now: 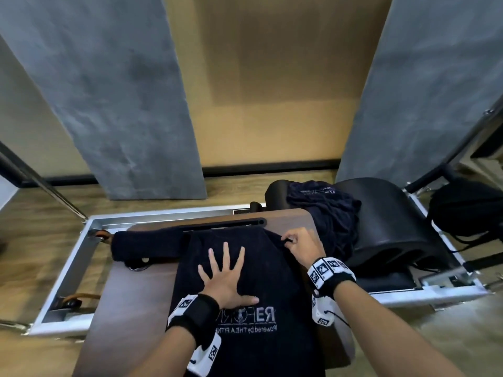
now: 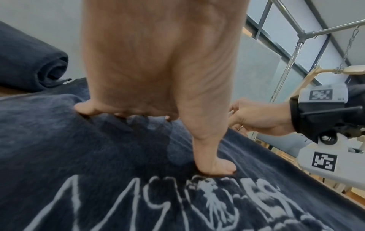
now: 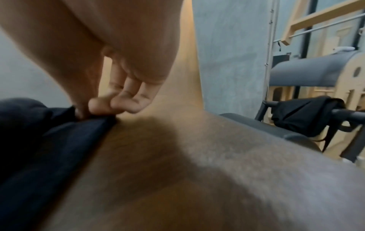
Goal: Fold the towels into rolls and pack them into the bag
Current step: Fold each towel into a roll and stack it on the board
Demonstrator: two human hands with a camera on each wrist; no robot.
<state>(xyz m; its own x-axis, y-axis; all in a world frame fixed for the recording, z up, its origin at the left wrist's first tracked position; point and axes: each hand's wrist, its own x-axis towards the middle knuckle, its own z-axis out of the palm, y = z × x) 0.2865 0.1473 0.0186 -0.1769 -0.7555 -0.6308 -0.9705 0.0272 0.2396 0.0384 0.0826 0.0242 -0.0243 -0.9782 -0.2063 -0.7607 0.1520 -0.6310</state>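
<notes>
A dark navy towel (image 1: 261, 270) with white lettering lies spread lengthwise on the brown board (image 1: 130, 300). My left hand (image 1: 227, 276) presses flat on its middle, fingers spread; the wrist view shows the thumb (image 2: 213, 165) pushing into the towel (image 2: 98, 156). My right hand (image 1: 299, 246) pinches the towel's far right corner (image 3: 94, 118) between thumb and fingers. A rolled navy towel (image 1: 147, 244) lies across the board's far left, seen end-on as a rolled towel (image 2: 33, 67). More navy towels (image 1: 324, 210) are heaped at the far right. A black bag (image 1: 465, 208) sits at the right edge.
The board rests over a metal-framed exercise machine (image 1: 89, 240) with a black curved pad (image 1: 386, 213) behind the heap. Grey wall panels (image 1: 114, 91) and a wooden floor lie beyond. Metal bars (image 1: 40, 180) slant at both sides.
</notes>
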